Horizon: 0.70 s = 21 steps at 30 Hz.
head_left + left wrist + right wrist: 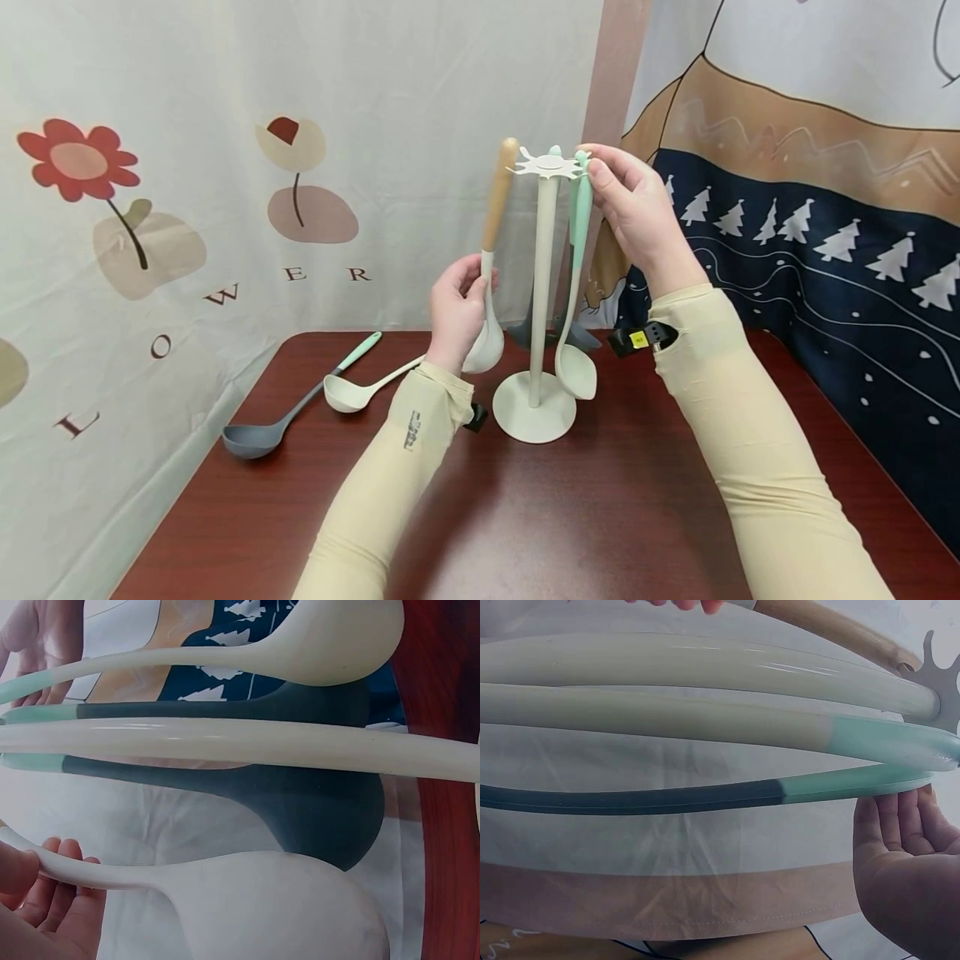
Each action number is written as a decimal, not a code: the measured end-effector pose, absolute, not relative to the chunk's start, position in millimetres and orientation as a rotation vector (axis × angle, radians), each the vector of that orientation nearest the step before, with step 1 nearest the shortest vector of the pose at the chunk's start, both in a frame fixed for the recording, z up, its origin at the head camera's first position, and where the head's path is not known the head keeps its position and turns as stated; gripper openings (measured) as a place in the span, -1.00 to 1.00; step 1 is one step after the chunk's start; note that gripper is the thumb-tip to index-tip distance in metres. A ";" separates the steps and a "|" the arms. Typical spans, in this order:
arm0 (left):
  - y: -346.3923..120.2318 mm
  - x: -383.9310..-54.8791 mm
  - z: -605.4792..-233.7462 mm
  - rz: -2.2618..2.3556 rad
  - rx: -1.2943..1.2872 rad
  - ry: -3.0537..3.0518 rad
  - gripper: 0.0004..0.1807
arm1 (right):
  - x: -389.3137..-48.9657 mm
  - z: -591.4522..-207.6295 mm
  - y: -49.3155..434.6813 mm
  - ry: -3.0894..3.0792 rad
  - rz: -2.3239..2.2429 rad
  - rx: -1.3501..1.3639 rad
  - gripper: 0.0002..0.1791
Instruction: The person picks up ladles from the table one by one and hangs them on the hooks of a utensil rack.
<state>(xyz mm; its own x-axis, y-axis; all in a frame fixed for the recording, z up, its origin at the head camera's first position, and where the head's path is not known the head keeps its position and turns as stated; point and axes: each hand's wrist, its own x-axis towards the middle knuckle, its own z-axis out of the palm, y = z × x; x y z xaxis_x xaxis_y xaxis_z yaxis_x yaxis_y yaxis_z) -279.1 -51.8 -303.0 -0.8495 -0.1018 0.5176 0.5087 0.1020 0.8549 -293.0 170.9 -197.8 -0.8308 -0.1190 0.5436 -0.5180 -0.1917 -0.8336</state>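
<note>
Pale yellow sleeves cover both arms; the left sleeve point(375, 492) bears a small dark print point(412, 430) near its cuff point(448, 387) – the marks are too small to read; the right sleeve point(772, 450) is plain, creased along the forearm, its cuff point(684, 298) parted around a black strap point(663, 335) with holes; that strap carries a black device point(624, 342) with a yellow label point(639, 339) – dark print on it; a second black device point(476, 417) shows at the left wrist; both hands are bare.
</note>
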 end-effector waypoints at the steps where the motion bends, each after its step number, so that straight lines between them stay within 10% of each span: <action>1: -51.3 -279.1 -303.8 -1.802 -0.398 -1.935 -0.74 | -293.1 -197.8 170.8 -1.797 2.107 0.743 -0.60; 21: -45.3 -276.7 -309.6 -1.789 -0.442 -1.999 -0.74 | -292.6 -196.9 170.6 -1.795 2.115 0.726 -0.59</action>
